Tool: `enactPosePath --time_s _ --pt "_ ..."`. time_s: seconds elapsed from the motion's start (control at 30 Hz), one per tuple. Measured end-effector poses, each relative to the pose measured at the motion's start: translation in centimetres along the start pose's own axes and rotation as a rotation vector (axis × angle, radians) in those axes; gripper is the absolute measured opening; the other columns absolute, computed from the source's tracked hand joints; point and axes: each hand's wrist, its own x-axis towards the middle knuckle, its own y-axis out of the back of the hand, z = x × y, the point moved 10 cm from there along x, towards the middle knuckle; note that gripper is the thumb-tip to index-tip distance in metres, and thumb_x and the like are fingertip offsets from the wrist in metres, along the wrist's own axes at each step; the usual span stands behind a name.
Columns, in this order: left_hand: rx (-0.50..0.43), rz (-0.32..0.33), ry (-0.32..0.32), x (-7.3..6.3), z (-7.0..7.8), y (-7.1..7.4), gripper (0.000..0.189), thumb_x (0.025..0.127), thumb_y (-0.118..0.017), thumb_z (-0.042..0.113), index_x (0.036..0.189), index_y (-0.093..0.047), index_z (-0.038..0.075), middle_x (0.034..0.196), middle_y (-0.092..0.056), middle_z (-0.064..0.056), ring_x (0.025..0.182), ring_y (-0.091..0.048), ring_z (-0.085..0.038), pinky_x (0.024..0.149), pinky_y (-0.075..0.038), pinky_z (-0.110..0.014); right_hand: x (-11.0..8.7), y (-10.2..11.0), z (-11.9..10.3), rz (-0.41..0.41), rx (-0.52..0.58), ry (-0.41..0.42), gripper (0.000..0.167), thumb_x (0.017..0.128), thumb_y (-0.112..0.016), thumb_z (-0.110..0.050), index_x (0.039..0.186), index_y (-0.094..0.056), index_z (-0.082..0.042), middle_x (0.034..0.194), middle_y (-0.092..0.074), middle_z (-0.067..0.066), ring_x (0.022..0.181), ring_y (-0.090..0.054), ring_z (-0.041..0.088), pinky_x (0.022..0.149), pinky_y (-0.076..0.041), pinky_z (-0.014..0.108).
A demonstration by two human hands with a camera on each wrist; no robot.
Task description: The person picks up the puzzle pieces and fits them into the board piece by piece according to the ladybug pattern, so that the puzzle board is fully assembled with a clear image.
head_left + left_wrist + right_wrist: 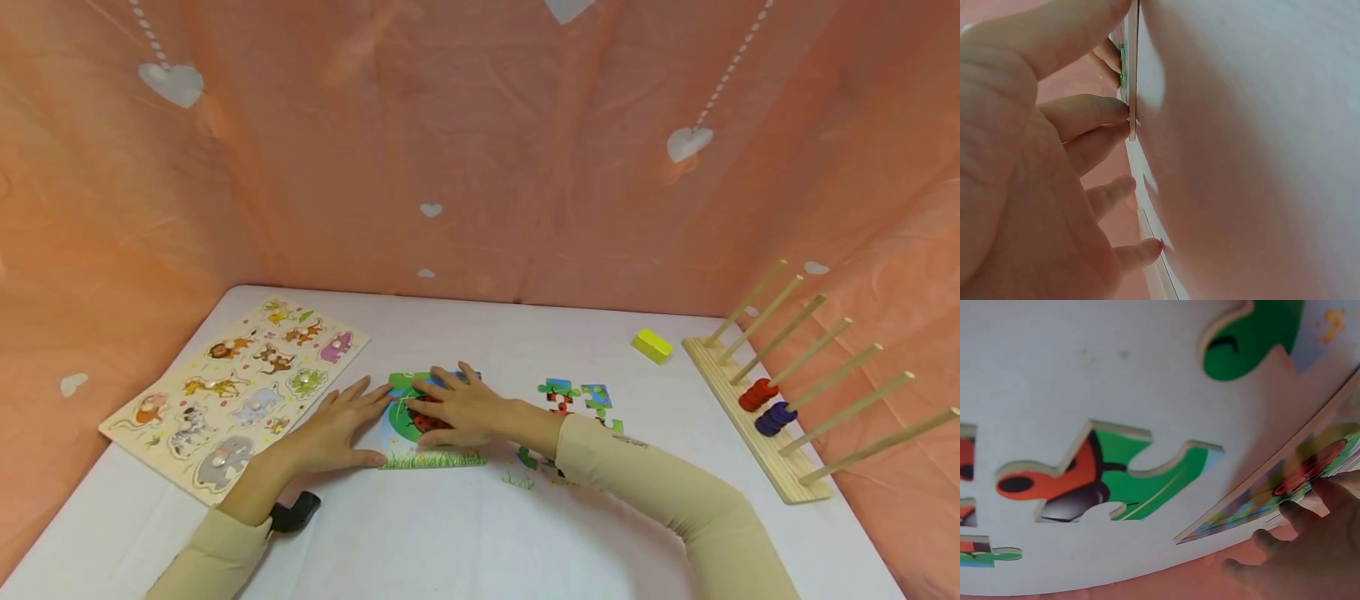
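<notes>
A ladybug picture board [435,459] with a grassy lower edge lies flat at the middle of the white table. Spread over its upper right part, my right hand [465,408] rests fingers extended, partly hiding the ladybug. My left hand [337,429] is at the board's left side, its thumb and fingertips touching the edge. In the left wrist view, fingers of that hand [1054,175] meet the thin board edge [1133,94]. Loose jigsaw pieces [558,387] lie right of the board, some hidden by the right forearm; one piece [1100,478] shows orange, black and green.
At left lies a wooden animal peg puzzle [251,375], partly behind the left forearm. A yellow block [652,346] sits toward the back right. Near the right edge stands a wooden peg rack [750,417] with red rings [757,395] and purple rings [776,418].
</notes>
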Motion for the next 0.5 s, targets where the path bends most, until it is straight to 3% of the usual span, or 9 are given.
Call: enactPosePath --time_s 0.2,0.3,0.4,0.5 --pt "-0.005 -0.005 0.003 0.0 0.1 0.1 0.088 0.080 -0.080 0.047 0.145 -0.048 -0.002 0.156 -0.036 -0.020 0.144 -0.020 -0.051 0.103 -0.017 -0.081 0.0 -0.1 0.0 -0.010 0.028 -0.017 0.069 0.101 -0.036 -0.061 0.160 -0.024 -0.026 0.167 -0.008 0.003 0.153 -0.005 0.033 0.119 -0.008 0.062" --pt "-0.009 -0.006 0.007 0.0 0.1 0.2 0.088 0.080 -0.079 0.048 0.145 -0.048 -0.002 0.157 -0.036 -0.020 0.144 -0.020 -0.052 0.103 -0.017 -0.081 -0.4 0.5 0.5 0.022 0.079 -0.025 0.068 0.103 -0.037 -0.058 0.160 -0.023 -0.024 0.167 -0.010 0.006 0.153 -0.007 0.032 0.119 -0.009 0.062" --pt "-0.013 -0.009 0.010 0.0 0.2 0.2 0.088 0.080 -0.080 0.048 0.145 -0.048 -0.001 0.157 -0.035 -0.020 0.144 -0.019 -0.052 0.104 -0.016 -0.080 -1.4 1.7 2.2 0.098 0.148 -0.043 0.063 0.103 -0.048 -0.048 0.156 -0.035 -0.018 0.164 -0.023 0.012 0.150 -0.018 0.034 0.117 -0.013 0.063" --pt "-0.015 -0.004 0.009 -0.1 0.3 0.3 0.087 0.079 -0.081 0.047 0.145 -0.049 -0.001 0.156 -0.036 -0.021 0.144 -0.019 -0.052 0.104 -0.016 -0.080 -3.4 3.0 5.2 0.171 0.238 -0.103 0.051 0.097 -0.067 -0.030 0.142 -0.055 -0.011 0.149 -0.046 0.016 0.139 -0.040 0.034 0.113 -0.023 0.064"
